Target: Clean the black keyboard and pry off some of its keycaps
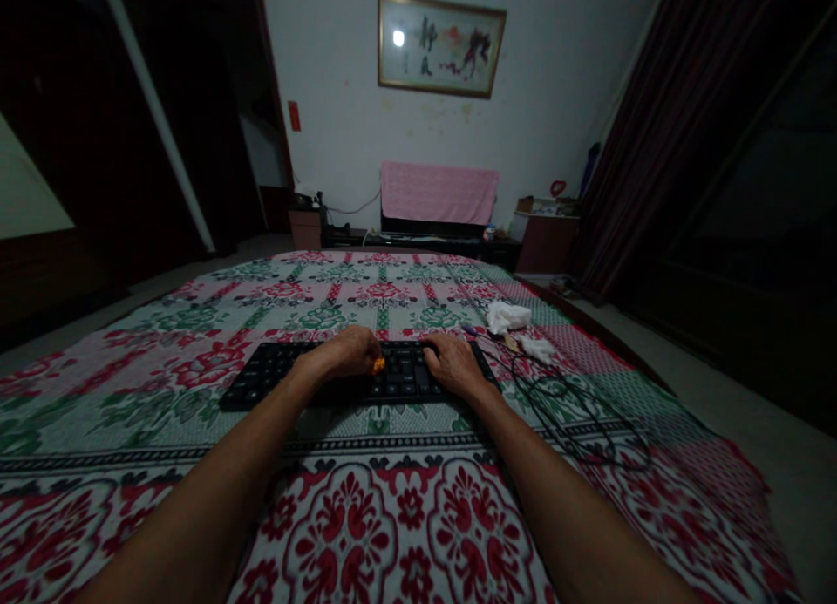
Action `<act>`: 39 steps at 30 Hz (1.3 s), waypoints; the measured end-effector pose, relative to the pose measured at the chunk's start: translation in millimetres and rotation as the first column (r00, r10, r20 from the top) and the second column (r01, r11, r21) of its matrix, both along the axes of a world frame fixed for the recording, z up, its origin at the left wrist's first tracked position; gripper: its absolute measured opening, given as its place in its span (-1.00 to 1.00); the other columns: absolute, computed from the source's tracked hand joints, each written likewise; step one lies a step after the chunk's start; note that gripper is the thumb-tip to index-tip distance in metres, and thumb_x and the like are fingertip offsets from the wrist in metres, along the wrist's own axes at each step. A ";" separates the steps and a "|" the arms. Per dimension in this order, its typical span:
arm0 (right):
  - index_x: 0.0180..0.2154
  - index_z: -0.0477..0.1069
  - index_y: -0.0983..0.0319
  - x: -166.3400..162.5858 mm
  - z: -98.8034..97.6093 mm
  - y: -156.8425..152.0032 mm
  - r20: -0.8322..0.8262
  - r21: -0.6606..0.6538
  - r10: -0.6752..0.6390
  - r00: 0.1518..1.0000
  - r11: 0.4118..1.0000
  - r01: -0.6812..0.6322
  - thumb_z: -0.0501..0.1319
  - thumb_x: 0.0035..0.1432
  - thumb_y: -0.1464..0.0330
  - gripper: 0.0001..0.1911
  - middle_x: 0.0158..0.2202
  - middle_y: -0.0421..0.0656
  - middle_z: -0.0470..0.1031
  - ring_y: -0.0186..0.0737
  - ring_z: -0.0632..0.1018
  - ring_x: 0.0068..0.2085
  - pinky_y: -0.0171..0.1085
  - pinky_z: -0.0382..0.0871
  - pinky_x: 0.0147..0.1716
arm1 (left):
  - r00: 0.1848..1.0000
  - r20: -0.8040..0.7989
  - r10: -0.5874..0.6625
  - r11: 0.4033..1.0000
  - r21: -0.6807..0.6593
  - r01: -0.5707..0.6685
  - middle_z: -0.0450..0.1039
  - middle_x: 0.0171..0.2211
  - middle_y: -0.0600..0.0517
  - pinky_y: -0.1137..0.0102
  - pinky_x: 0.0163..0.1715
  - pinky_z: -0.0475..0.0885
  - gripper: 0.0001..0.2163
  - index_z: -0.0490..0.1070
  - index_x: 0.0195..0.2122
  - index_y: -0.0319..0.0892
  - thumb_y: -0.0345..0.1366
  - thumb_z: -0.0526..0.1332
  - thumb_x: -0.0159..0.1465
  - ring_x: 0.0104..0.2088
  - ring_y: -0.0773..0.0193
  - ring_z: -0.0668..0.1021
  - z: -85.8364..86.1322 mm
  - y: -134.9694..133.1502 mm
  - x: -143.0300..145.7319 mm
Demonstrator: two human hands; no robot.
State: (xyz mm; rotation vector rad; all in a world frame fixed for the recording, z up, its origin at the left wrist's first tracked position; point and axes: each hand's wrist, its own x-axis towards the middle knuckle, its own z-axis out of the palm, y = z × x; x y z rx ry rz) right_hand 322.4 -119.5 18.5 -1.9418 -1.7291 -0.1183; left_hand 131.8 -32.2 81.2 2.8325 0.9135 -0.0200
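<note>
A black keyboard [400, 379] lies flat across the patterned cloth in front of me. Over its middle, my left hand [346, 351] is closed around a small orange thing [378, 365]. Only a bit of it shows past the fingers, so its kind cannot be made out; it is at the keys. My right hand [453, 362] grips the keyboard near its right end, with bent fingers at the far edge and the thumb over the keys. A coiled black cable [575, 412] lies on the cloth to the right of this hand.
Crumpled white tissue [508, 316] and a smaller white wad [537, 350] lie beyond the cable. The red, green and white cloth [383, 292] covers the broad table. Behind it stand a low cabinet and a screen draped with a pink towel [439, 193].
</note>
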 end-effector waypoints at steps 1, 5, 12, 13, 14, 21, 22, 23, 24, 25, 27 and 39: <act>-0.10 0.39 0.18 -0.1 0.2 -0.1 -0.002 0.001 -0.002 1.000 1.000 0.002 0.02 0.14 0.36 -0.69 -0.06 -0.14 0.45 -0.21 0.39 0.00 -0.20 0.12 0.02 | 1.000 0.014 0.012 1.000 0.007 -0.012 0.48 -0.56 0.09 0.55 -0.54 0.21 -0.80 0.53 -0.46 -0.16 -0.46 0.11 -0.01 -0.51 0.36 0.45 0.7 -0.5 0.2; -0.10 0.39 0.18 0.2 0.3 -0.1 0.001 0.001 -0.001 1.000 1.000 0.001 0.02 0.14 0.36 -0.69 -0.06 -0.14 0.45 -0.21 0.39 0.00 -0.20 0.12 0.03 | 0.987 0.160 0.027 0.994 0.096 -0.043 0.50 -0.50 0.03 0.53 -0.49 0.22 -0.77 0.52 -0.38 -0.20 -0.43 0.06 0.09 -0.46 0.34 0.47 -4.6 -6.1 7.3; -0.09 0.39 0.19 0.8 0.3 -0.6 -0.001 -0.008 -0.005 1.000 1.000 0.005 0.02 0.14 0.36 -0.68 -0.05 -0.13 0.44 -0.20 0.39 0.00 -0.19 0.13 0.01 | 0.991 0.129 0.018 0.990 0.138 -0.036 0.50 -0.54 -0.01 0.48 -0.46 0.24 -0.78 0.53 -0.44 -0.19 -0.47 0.07 0.05 -0.48 0.29 0.47 -13.3 2.9 4.3; -0.09 0.39 0.19 0.9 0.1 -0.5 -0.002 -0.007 -0.005 1.000 1.000 0.005 0.02 0.14 0.36 -0.68 -0.05 -0.13 0.44 -0.20 0.39 0.00 -0.19 0.13 0.01 | 0.989 0.144 0.047 0.987 0.143 -0.067 0.51 -0.52 -0.02 0.48 -0.46 0.24 -0.77 0.53 -0.42 -0.19 -0.46 0.07 0.06 -0.47 0.28 0.48 -12.6 5.0 3.1; -0.10 0.39 0.19 0.9 -0.2 -0.4 -0.003 -0.002 -0.005 1.000 1.000 0.005 0.02 0.14 0.36 -0.68 -0.05 -0.13 0.45 -0.20 0.39 0.00 -0.19 0.13 0.02 | 0.983 0.169 0.077 0.983 0.150 -0.103 0.52 -0.49 -0.03 0.48 -0.44 0.25 -0.76 0.54 -0.38 -0.19 -0.45 0.07 0.07 -0.44 0.27 0.49 -12.3 6.5 2.5; -0.10 0.39 0.19 1.4 -3.2 1.6 0.001 0.008 -0.005 1.000 1.000 0.005 0.02 0.14 0.35 -0.70 -0.06 -0.13 0.45 -0.21 0.40 -0.01 -0.20 0.13 0.02 | 0.971 0.237 0.023 0.973 0.218 -0.076 0.52 -0.32 -0.05 0.48 -0.33 0.28 -0.74 0.52 -0.27 -0.18 -0.43 0.04 0.16 -0.31 0.26 0.50 -29.5 5.7 14.7; -0.10 0.39 0.19 1.5 -3.6 1.8 0.003 0.008 -0.006 1.000 1.000 0.006 0.02 0.14 0.35 -0.70 -0.06 -0.13 0.45 -0.21 0.40 -0.01 -0.20 0.13 0.01 | 0.974 0.227 0.013 0.973 0.222 -0.065 0.51 -0.32 -0.06 0.47 -0.32 0.28 -0.74 0.52 -0.28 -0.19 -0.43 0.04 0.16 -0.30 0.25 0.50 -31.8 6.0 15.3; -0.10 0.39 0.20 1.5 -3.8 1.9 0.004 0.009 -0.007 1.000 1.000 0.007 0.02 0.14 0.35 -0.70 -0.06 -0.13 0.45 -0.21 0.39 -0.01 -0.20 0.14 0.01 | 0.976 0.219 0.013 0.973 0.222 -0.062 0.51 -0.33 -0.07 0.47 -0.32 0.28 -0.75 0.53 -0.30 -0.19 -0.42 0.04 0.17 -0.31 0.25 0.49 -33.0 6.9 14.9; -0.10 0.39 0.19 1.5 -3.9 1.9 0.006 0.011 -0.006 1.000 1.000 0.006 0.02 0.14 0.35 -0.69 -0.05 -0.13 0.45 -0.21 0.39 -0.01 -0.20 0.14 0.01 | 0.977 0.213 0.019 0.974 0.219 -0.067 0.51 -0.34 -0.08 0.47 -0.33 0.28 -0.75 0.53 -0.32 -0.20 -0.42 0.05 0.16 -0.32 0.25 0.49 -33.2 8.2 13.6; -0.10 0.38 0.19 1.5 -3.8 1.9 0.008 0.011 -0.006 1.000 1.000 0.006 0.02 0.14 0.35 -0.69 -0.05 -0.13 0.44 -0.21 0.39 0.00 -0.20 0.14 0.01 | 0.978 0.208 0.028 0.973 0.216 -0.074 0.51 -0.36 -0.08 0.46 -0.35 0.28 -0.76 0.53 -0.34 -0.20 -0.43 0.05 0.15 -0.34 0.24 0.50 -32.6 9.9 11.8; -0.10 0.39 0.19 1.3 -3.0 1.5 0.010 0.004 -0.007 1.000 1.000 0.007 0.02 0.14 0.34 -0.69 -0.05 -0.13 0.44 -0.20 0.38 0.01 -0.20 0.13 0.01 | 0.977 0.205 0.058 0.972 0.211 -0.102 0.51 -0.41 -0.07 0.46 -0.38 0.28 -0.76 0.53 -0.35 -0.20 -0.44 0.06 0.13 -0.38 0.25 0.49 -29.6 13.2 7.7; -0.09 0.39 0.18 0.6 -0.8 -0.9 0.005 -0.008 -0.005 1.000 1.000 0.005 0.01 0.14 0.35 -0.69 -0.05 -0.13 0.44 -0.21 0.39 0.00 -0.21 0.13 0.01 | 0.976 0.214 0.046 0.964 0.247 -0.100 0.48 -0.34 -0.08 0.46 -0.36 0.27 -0.74 0.51 -0.32 -0.20 -0.39 0.01 0.19 -0.34 0.24 0.47 -36.4 12.9 12.6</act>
